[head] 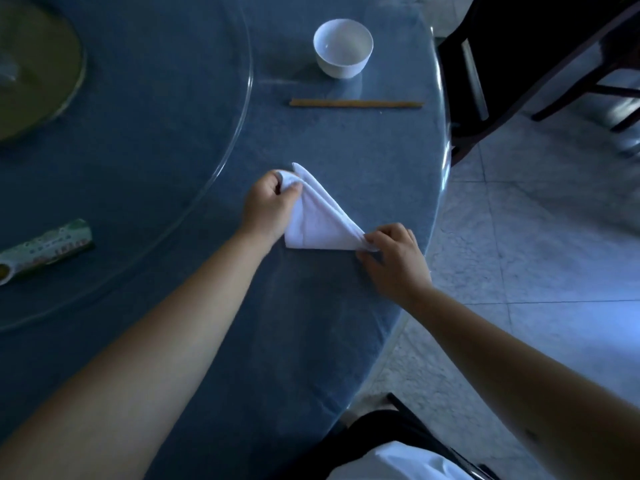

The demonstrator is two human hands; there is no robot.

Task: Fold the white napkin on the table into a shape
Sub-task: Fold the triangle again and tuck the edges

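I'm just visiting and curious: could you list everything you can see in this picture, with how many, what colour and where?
napkin: one, white, folded into a triangle, on the table near its right edge
bowl: one, white, upright, far side of the table
chopsticks: what looks like a pair, light brown, lying flat just in front of the bowl
table: one, round, blue cloth under clear glass
turntable: one, clear glass, on the table's left part
packet: one, green and white, lying on the turntable at left
chair: one, dark, beyond the table at top right
left hand: one, pinching the napkin's far corner
right hand: one, pinching the napkin's near right corner
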